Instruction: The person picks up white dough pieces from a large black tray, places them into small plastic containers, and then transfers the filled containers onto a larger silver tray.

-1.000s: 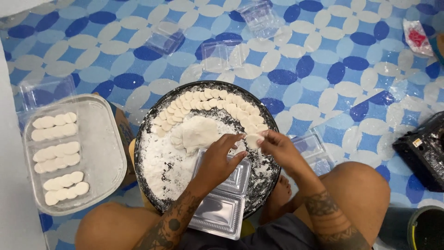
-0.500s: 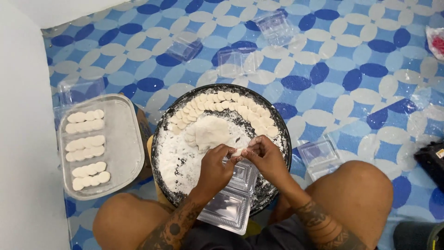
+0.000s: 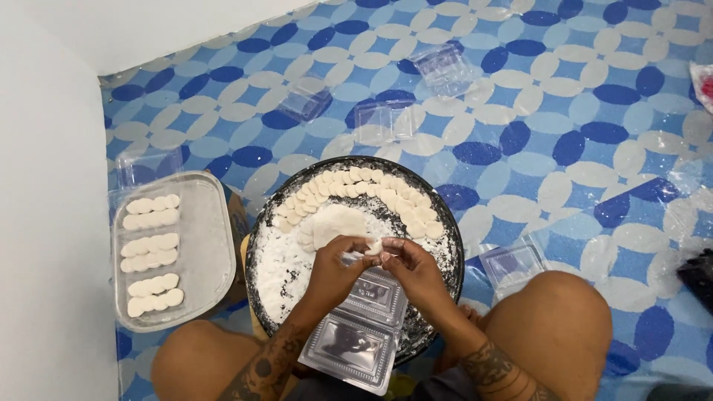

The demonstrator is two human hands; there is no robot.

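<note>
**Dough piece pinched between both hands over the floured tray**

We see a small white dough piece (image 3: 373, 246) held at the centre of the view, above the near half of the round black tray (image 3: 256, 245). Our left hand (image 3: 336, 269) and right hand (image 3: 413, 267) meet on it, the fingertips of both pinching it from either side. Directly below the hands, at 6 o'clock, an open clear plastic clamshell box (image 3: 364, 327) rests on the tray's near rim. Inside the tray, white flour (image 3: 286, 271) covers the base, and an arc of flat dough rounds (image 3: 356, 186) runs from 10 to 2 o'clock. At 9 o'clock, on the blue patterned floor (image 3: 564, 111), a clear rectangular container (image 3: 212, 245) holds three rows of dough rounds. Empty clamshell boxes (image 3: 382, 122) lie at 12 o'clock.
</note>
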